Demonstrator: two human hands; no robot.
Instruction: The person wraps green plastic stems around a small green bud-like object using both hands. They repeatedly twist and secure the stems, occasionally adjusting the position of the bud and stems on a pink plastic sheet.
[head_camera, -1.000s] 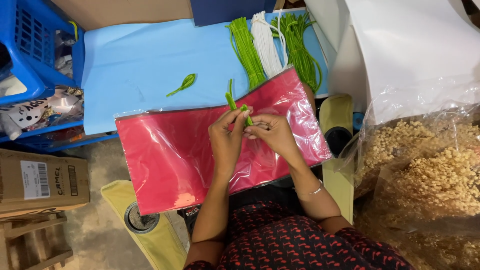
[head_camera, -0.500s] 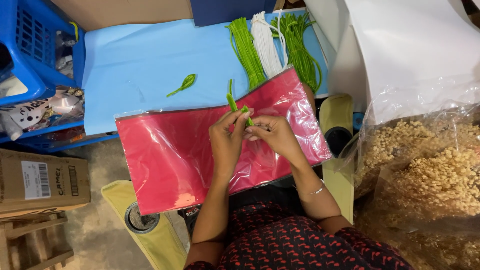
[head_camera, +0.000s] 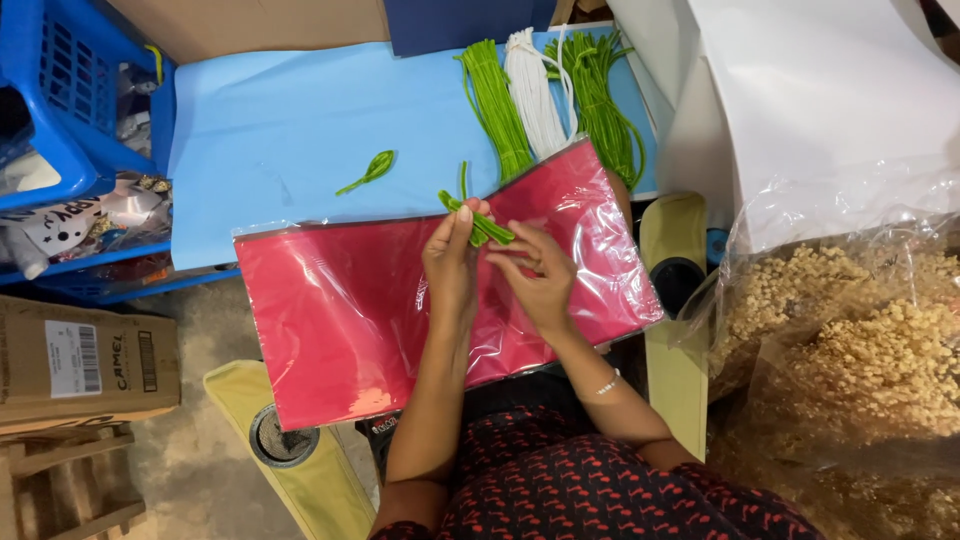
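Observation:
My left hand (head_camera: 452, 262) and my right hand (head_camera: 535, 272) meet over a red packet of paper in clear plastic (head_camera: 340, 320) that lies across my lap. Both hands pinch a short green cord (head_camera: 478, 218), which is bent into loops between the fingertips. One end of the cord sticks up above my left thumb. A finished green cord loop (head_camera: 370, 170) lies apart on the light blue sheet (head_camera: 280, 130) farther out.
Bundles of green cords (head_camera: 492, 105), white cords (head_camera: 532, 90) and more green cords (head_camera: 600, 100) lie at the sheet's far right. Blue crates (head_camera: 60, 110) stand left, a cardboard box (head_camera: 85, 365) lower left, a clear bag of beige bits (head_camera: 850, 330) right.
The hands stay together over the red packet; the fingers have worked the green cord a little, and its loops now lie flatter between the fingertips.

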